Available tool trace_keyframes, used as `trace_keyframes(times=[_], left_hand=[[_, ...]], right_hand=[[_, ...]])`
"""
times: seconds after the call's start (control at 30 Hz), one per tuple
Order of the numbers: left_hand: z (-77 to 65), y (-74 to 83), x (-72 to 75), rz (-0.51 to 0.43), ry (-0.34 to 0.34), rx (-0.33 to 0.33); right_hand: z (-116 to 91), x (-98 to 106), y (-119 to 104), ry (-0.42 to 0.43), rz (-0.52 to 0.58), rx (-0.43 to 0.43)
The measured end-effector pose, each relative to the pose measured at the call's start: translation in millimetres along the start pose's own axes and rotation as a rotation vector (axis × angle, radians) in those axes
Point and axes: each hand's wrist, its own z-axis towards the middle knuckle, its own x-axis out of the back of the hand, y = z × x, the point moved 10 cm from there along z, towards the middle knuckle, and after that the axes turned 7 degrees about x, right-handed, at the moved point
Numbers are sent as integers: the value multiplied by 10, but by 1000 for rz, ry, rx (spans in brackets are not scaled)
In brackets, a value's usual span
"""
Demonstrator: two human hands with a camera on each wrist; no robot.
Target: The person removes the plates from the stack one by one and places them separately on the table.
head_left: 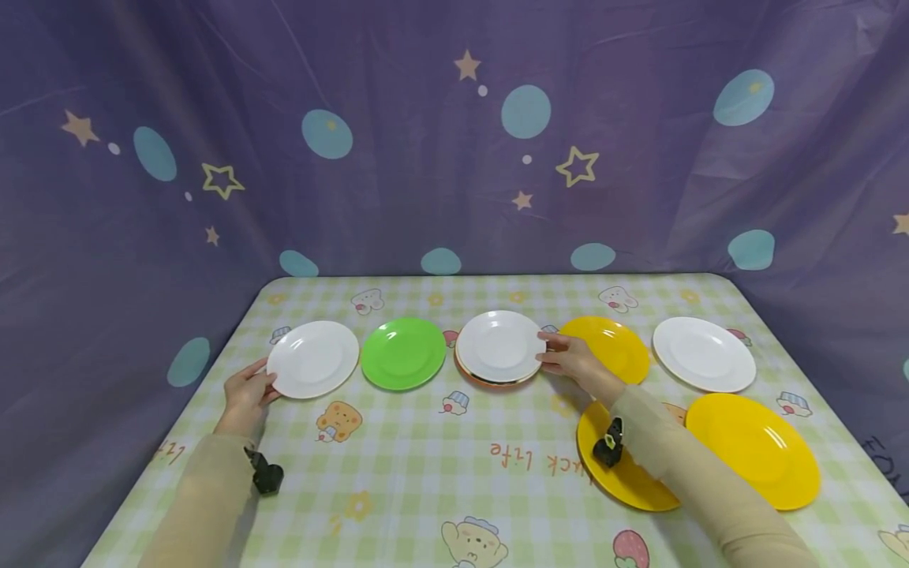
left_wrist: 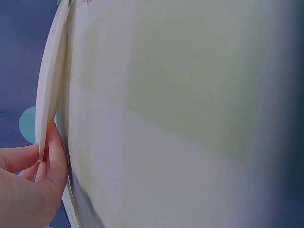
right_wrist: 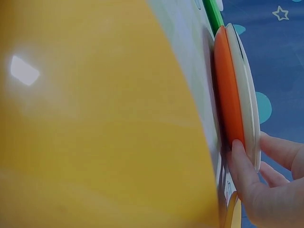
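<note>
On the left of the head view, my left hand (head_left: 245,397) pinches the near-left edge of a white plate (head_left: 313,359). The left wrist view has that plate's rim (left_wrist: 51,80) between thumb and fingers. My right hand (head_left: 577,361) holds the right edge of a small plate stack with a white plate (head_left: 500,347) on top. From the right wrist, an orange plate (right_wrist: 229,90) appears at the bottom of this stack, with pale plates above it; one digit presses against the orange underside and others lie at the top rim. A green plate (head_left: 402,353) lies between the two.
Yellow plates lie at the back (head_left: 614,347), under the right forearm (head_left: 625,469) and at the right (head_left: 753,450). Another white plate (head_left: 703,355) is at the back right. A checked cloth (head_left: 412,489) covers the table, with a purple curtain (head_left: 398,197) behind.
</note>
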Motion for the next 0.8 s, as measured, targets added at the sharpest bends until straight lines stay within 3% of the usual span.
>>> trace_keyframes(times=[0.37, 0.8], left_hand=[[26, 31, -25, 38, -10, -19], [98, 8, 31, 91, 84, -28]], right_hand=[[-4, -5, -23, -7, -8, 10], [4, 16, -17, -3, -20, 20]])
